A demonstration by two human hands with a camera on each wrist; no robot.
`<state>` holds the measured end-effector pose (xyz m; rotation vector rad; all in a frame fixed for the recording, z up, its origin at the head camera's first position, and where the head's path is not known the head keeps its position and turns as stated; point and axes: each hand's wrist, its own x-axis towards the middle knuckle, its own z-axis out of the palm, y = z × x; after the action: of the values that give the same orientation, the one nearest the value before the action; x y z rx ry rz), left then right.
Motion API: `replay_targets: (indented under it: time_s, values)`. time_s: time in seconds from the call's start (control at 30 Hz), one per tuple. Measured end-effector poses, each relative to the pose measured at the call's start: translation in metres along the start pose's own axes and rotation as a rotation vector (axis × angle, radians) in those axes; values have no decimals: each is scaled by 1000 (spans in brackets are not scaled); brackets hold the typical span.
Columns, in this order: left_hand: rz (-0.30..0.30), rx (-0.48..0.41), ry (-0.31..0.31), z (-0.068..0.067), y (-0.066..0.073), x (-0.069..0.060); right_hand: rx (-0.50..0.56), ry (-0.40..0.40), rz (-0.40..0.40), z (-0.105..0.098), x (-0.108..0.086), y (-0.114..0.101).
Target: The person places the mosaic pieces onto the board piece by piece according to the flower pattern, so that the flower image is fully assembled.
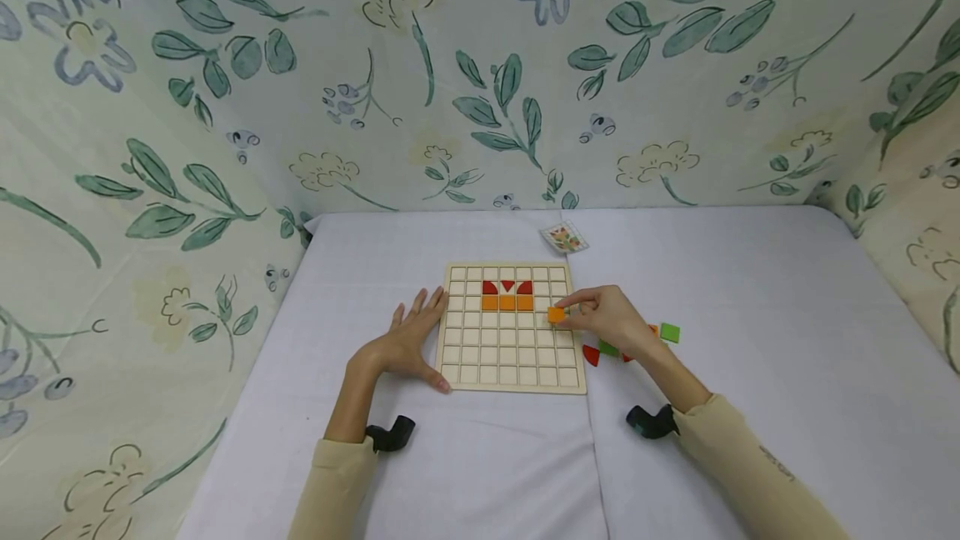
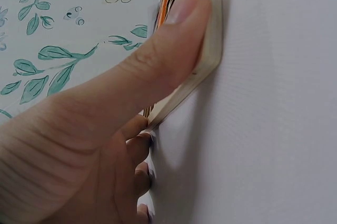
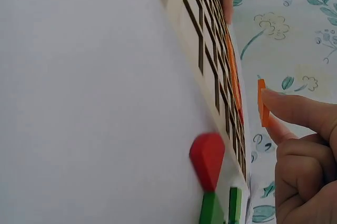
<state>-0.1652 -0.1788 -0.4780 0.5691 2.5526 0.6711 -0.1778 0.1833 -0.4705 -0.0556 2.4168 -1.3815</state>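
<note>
A wooden grid board (image 1: pixel 495 357) lies on the white cloth. Three orange square tiles (image 1: pixel 507 302) fill a row of its cells, with red pieces (image 1: pixel 491 287) in the row above. My left hand (image 1: pixel 401 347) rests at the board's left edge, fingers spread and straight; in the left wrist view its thumb (image 2: pixel 181 29) touches the board's rim. Between thumb and forefinger my right hand (image 1: pixel 611 319) pinches an orange square tile (image 3: pixel 263 103), held above the board's right side. The right wrist view shows that tile edge-on, raised off the board.
Right of the board lie loose pieces: a red quarter-round piece (image 1: pixel 592 355), a green square (image 1: pixel 670 332) and others partly hidden under the right forearm. A small patterned card (image 1: pixel 565 237) lies behind the board. Floral fabric (image 1: pixel 480 65) hangs behind the table.
</note>
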Motion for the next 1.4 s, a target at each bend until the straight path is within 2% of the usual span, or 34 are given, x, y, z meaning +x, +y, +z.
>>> replay_targets:
  time_s: [0.33, 0.5, 0.6, 0.73, 1.03, 1.4]
  values:
    - [5, -7, 5, 1, -2, 0, -22, -42, -38, 40, 20, -25]
    - [-4, -10, 8, 7, -12, 6, -16, -36, -33, 49, 24, -30]
    - [-5, -5, 14, 11, -17, 9, -22, -27, 2, 52, 26, -31]
    - [-3, -5, 20, 11, -17, 9, -4, -25, 52, 55, 27, -30]
    - [-8, 2, 5, 1, -3, 2, 36, -3, 41, 56, 24, -28]
    - [-13, 11, 1, 2, -2, 1, 35, 15, 38, 59, 25, -28]
